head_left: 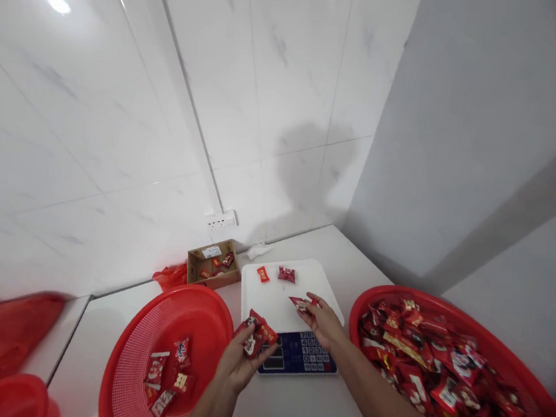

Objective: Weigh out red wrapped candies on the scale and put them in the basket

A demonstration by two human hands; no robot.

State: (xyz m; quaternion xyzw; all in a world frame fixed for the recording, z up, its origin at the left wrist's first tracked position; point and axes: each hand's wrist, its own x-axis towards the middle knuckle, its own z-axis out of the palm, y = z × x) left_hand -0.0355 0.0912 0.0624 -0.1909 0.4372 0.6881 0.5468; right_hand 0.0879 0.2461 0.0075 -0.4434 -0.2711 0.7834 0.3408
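Note:
My left hand [239,359] is closed around several red candy packets [256,337], just in front of the scale's near left corner. Between the thumb and fingers of my right hand [320,322] is a single dark red candy packet [299,303], held above the white pan. Two wrapped pieces lie on the white pan of the digital scale [268,294]: a small orange-red candy [263,274] and a dark red packet [287,274]. The keypad [312,353] on the scale's blue front panel is partly covered by my right wrist.
At left stands a red plastic basket [127,325] with several packets in it. A larger red basket [363,298] heaped with packets is at right. Behind are a cardboard box [193,276] with candies and a wall socket [221,221]. Red plastic bags [8,325] lie far left.

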